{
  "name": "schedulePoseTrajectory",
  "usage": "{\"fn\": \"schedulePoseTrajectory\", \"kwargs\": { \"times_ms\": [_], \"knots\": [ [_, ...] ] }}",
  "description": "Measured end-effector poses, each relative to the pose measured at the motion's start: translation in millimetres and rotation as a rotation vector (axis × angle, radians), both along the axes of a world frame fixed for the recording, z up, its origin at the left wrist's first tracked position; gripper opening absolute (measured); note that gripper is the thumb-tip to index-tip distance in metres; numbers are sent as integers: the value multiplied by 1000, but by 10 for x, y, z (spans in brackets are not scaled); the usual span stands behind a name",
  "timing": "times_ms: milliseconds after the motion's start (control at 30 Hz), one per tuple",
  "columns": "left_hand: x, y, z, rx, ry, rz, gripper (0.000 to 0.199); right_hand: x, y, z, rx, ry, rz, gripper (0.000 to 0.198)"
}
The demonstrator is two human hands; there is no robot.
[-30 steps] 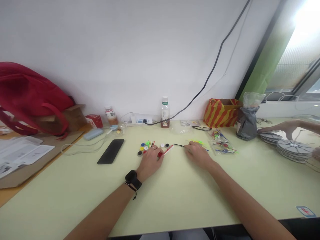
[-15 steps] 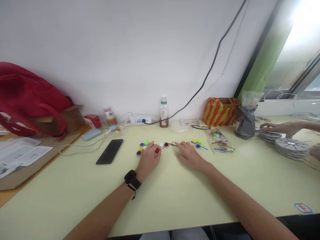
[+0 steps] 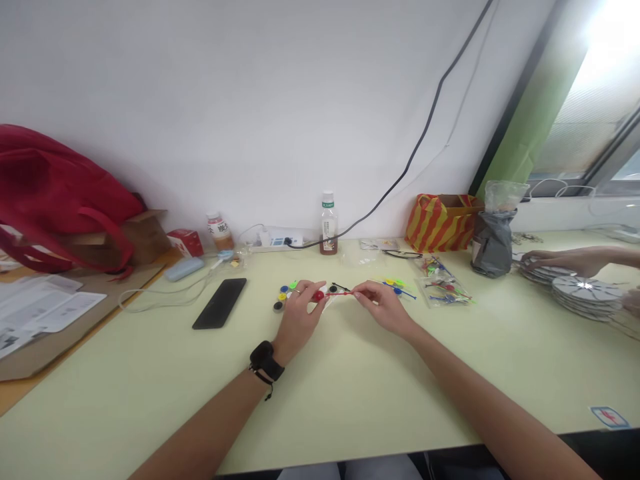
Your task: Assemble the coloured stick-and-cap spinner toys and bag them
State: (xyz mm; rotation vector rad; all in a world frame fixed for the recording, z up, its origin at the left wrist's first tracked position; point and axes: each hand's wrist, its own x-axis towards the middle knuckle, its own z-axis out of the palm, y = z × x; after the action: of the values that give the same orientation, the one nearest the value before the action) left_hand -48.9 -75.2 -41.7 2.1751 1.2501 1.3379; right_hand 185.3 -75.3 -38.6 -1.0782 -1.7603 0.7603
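My left hand [image 3: 299, 312] pinches a small round red disc [image 3: 319, 295] between thumb and fingers. From the other side, my right hand [image 3: 385, 309] grips the end of a thin red arrow-shaped pointer [image 3: 342, 293], which reaches across toward the disc. Whether pointer and disc touch is too small to tell. Beyond my fingers lies a black pointer [image 3: 341, 286] on the table. Several coloured discs, among them a yellow one [image 3: 281, 297] and a black one [image 3: 278, 307], sit left of my left hand, partly hidden by it. Blue pointers [image 3: 407, 293] lie past my right hand.
Clear bags of coloured parts [image 3: 447, 292] lie to the right. A phone [image 3: 220, 304] is at left; a bottle [image 3: 328, 227] stands by the wall. At far right, another person's hand [image 3: 575, 260] rests on stacked grey discs [image 3: 585, 299]. A striped bag [image 3: 440, 223] stands behind.
My right hand has closed on the red pointer and lifted it level, leaving the black one on the table. My left hand has turned slightly, bringing the red disc toward the pointer.
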Motion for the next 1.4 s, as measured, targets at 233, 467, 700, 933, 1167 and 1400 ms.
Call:
{"fn": "schedulePoseTrajectory", "kwargs": {
  "times_ms": [233, 467, 700, 933, 1167, 1400],
  "knots": [
    [35, 38, -71, -305, -380, -143, 38, -32, -129, 174, -138, 199, 109, 37],
    [103, -62, 36, -355, -342, -251, 42, -155, -167, 93, -80, 143, 179, 29],
    [97, -105, 72, -170, -210, -268, 23, -76, -116, 40, 16, 50, 156, 24],
    [98, -79, 27, -63, -201, -286, 17, -52, -113, 69, -79, 147, 206, 28],
    [86, -70, 29, -123, -172, -370, 11, -60, -117, 83, -131, 203, 231, 31],
    [128, -160, 63, -326, -277, -486, 19, -79, -149, 132, -157, 273, 201, 29]
  ]
}}
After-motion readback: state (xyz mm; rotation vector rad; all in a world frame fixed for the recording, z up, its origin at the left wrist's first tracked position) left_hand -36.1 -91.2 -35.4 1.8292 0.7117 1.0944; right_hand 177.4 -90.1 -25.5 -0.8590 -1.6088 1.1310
